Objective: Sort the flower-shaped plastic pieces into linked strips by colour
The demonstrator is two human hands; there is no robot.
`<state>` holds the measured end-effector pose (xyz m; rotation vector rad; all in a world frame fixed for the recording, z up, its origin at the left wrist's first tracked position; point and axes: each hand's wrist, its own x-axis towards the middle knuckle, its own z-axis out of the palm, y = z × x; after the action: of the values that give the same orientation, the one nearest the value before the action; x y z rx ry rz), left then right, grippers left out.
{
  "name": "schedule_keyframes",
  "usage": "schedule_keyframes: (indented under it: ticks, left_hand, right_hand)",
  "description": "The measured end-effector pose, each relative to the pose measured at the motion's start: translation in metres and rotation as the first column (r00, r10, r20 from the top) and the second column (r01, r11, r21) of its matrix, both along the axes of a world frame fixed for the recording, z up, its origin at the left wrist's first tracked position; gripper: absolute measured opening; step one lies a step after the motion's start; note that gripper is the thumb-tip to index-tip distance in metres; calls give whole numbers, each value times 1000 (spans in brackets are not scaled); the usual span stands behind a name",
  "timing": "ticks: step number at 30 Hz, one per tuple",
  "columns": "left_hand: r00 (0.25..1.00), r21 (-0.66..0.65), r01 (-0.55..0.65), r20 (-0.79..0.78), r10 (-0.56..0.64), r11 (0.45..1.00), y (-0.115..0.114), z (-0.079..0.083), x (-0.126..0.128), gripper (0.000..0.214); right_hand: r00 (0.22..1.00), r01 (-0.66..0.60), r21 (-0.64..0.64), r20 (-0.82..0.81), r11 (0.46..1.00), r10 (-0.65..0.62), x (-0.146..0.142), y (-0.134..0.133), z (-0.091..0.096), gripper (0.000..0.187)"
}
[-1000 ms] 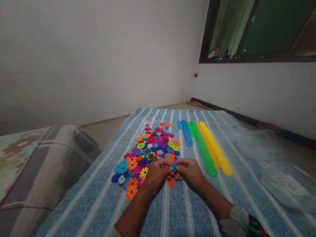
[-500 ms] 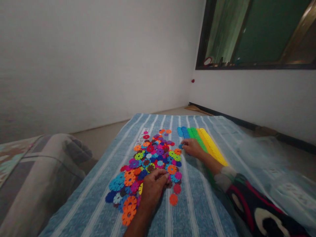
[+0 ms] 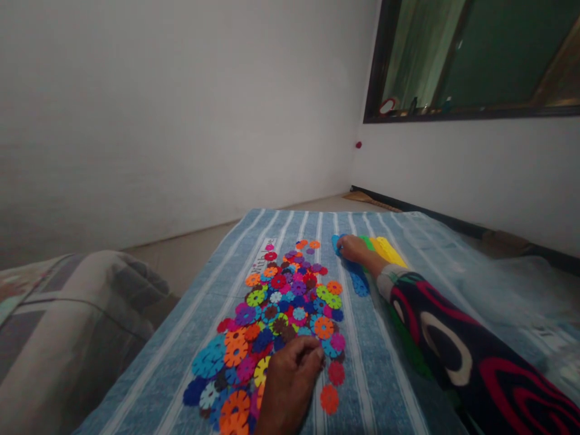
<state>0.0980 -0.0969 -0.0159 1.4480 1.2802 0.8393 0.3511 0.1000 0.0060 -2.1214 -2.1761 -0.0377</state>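
A heap of notched, flower-shaped plastic discs (image 3: 298, 287) in mixed colours is spread over the striped cloth. My left hand (image 3: 296, 371) rests at the near right side of this heap, fingers curled and closed; whatever they hold is hidden. Reaching farther out, my right hand (image 3: 356, 249) is over the far end of the rows, fingers pinched together at the light blue discs (image 3: 335, 241). What sits between those fingertips is hidden. Dark blue discs (image 3: 357, 281) lie overlapped in a row below that hand. Beyond it are a green row (image 3: 366, 243) and a yellow row (image 3: 389, 251), partly covered by my forearm.
The blue striped cloth (image 3: 149, 386) covers the table. Clear plastic bags (image 3: 512, 284) lie along the right side. A fabric-covered seat or bed edge (image 3: 81, 302) stands at the left. Walls close off the back, with a window (image 3: 475, 54) at upper right.
My right hand, which held a blue disc beside the heap, has moved away and right to the blue rows. My left hand remains closed by the heap; the view has shifted slightly.
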Motion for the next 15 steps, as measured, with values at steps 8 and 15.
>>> schedule_keyframes:
  ticks: [8,15]
  left_hand:
    - [997,24,19,-82,-17,1000,-1,0,2,24]
    - [992,31,59,-112,-55,998,0,-1,0,28]
  right_hand:
    - [999,-2,23,50,1000,1,4,1,-1,38]
    - [997,70,53,37,996,-72,16,-2,5,41]
